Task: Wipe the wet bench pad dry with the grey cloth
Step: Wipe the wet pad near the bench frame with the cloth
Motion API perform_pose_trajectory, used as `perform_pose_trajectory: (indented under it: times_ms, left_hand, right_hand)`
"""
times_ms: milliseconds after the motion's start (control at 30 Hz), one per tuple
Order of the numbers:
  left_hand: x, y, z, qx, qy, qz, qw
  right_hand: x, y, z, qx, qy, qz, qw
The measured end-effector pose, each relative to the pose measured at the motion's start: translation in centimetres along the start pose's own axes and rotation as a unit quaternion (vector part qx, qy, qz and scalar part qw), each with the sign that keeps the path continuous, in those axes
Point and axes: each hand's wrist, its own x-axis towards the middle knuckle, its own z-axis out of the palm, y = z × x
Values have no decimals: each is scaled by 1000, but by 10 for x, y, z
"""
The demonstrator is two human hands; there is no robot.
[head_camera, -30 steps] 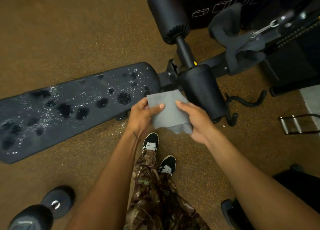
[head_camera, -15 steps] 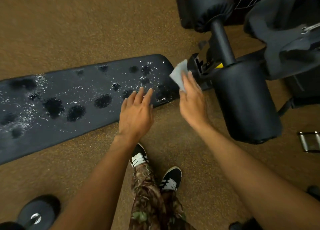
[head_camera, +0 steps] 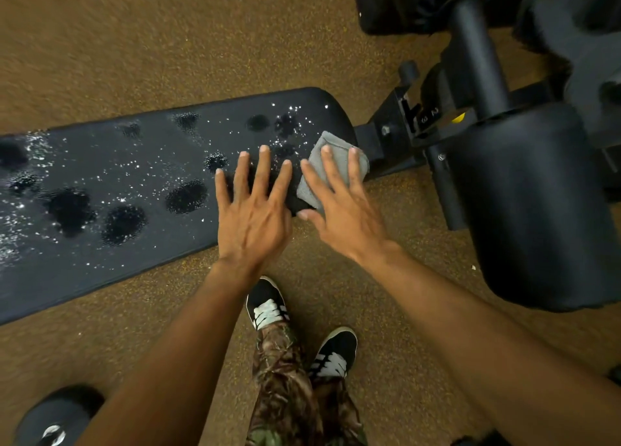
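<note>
With the right hand (head_camera: 339,207) spread flat on the folded grey cloth (head_camera: 331,167) at the bench pad (head_camera: 100,244) end and the left hand (head_camera: 255,204) splayed beside it, wiping is just starting; the stroke must sweep leftward through the droplets.

Only two marks can be read: the small white numerals "3" and "2", printed sideways on the black adjustment bracket (head_camera: 416,120) of the bench frame. That bracket sits just past the rounded end of the bench pad (head_camera: 151,251), at 3 o'clock from it. The "2" is right beside the "3", at its 2 o'clock. A white mark on the dumbbell (head_camera: 55,434), at 7 o'clock in the view, is too blurred to read.
</note>
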Motion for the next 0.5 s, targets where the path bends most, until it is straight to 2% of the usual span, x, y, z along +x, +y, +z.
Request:
perform_pose_trajectory:
  times_ms: [133, 267, 333, 400, 500]
  left_hand:
    - [2, 3, 2, -7, -24, 6, 1000]
    - [0, 4, 6, -14, -20, 5, 1000]
    - [1, 6, 6, -20, -15, -4, 1000]
    - [1, 7, 7, -24, -11, -10, 1000]
    - [1, 7, 10, -32, -9, -10, 999]
  right_hand:
    - [-6, 9, 9, 47, 61, -5, 997]
    - [11, 4, 0, 121, 83, 55, 988]
    - [27, 0, -1, 125, 84, 81, 985]
    - [30, -3, 1, 87, 85, 66, 990]
    - [4, 2, 9, 40, 76, -3, 996]
